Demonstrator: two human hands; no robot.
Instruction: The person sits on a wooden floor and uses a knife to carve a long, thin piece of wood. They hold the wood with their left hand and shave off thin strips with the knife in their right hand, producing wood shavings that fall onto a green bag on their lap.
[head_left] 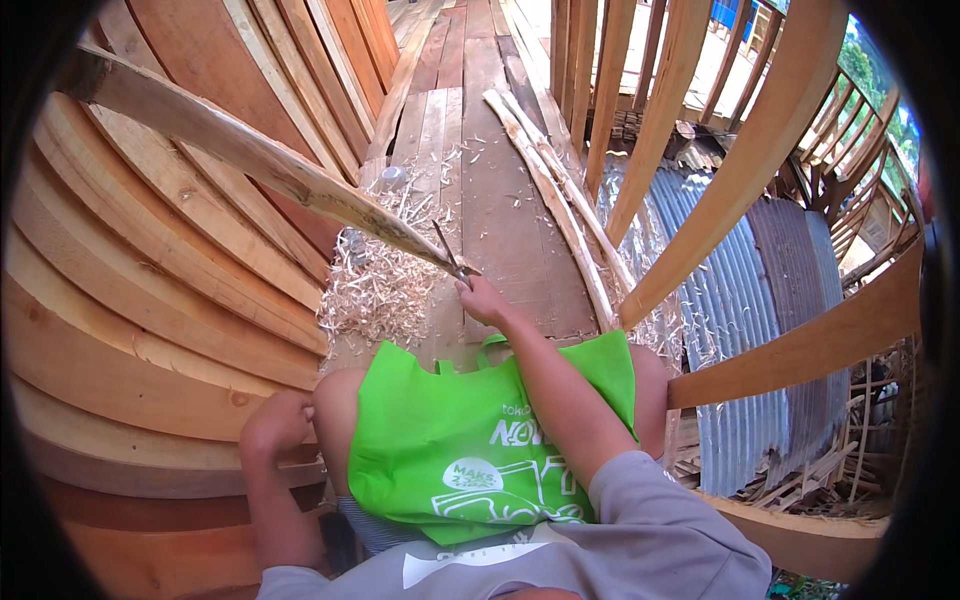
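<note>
My right hand is closed round the handle of a knife, its thin dark blade pointing up and away. The blade lies right beside the near end of a long wooden pole, which slants down from the upper left. Bark-like dark patches show along this pole. At the outer side of my left knee, my left hand is bent with its fingers curled in; what they hold, if anything, is hidden. Over my lap lies a bright green bag with white print.
Pale shavings heap on the plank floor. Two peeled poles lie on its right side. A plank wall rises on the left; wooden railing slats stand on the right, with corrugated metal sheets beyond them.
</note>
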